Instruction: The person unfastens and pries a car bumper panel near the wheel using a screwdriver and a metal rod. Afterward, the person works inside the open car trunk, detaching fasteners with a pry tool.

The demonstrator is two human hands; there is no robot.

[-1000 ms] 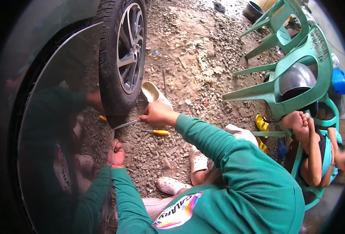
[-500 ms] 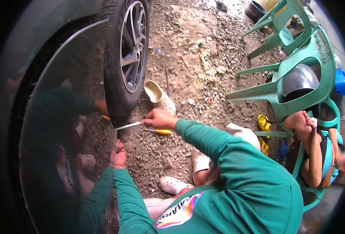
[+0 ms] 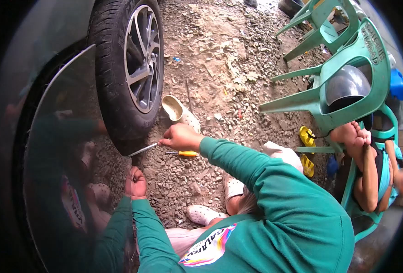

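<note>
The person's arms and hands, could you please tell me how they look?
The left sleeve and right sleeve are green, long and creased, reaching the wrists, with no marking visible on either. The left hand and right hand are bare, without gloves.

right hand (image 3: 182, 137) pinches, arm (image 3: 244, 158) outstretched, while left hand (image 3: 138, 183) curls.

Silver rod (image 3: 144, 149); yellow-orange screwdriver handle (image 3: 189, 154); black tyre (image 3: 108, 77); green sleeve (image 3: 238, 157); cream, hole-dotted clog (image 3: 187, 119); mint-green chair (image 3: 297, 103).
</note>
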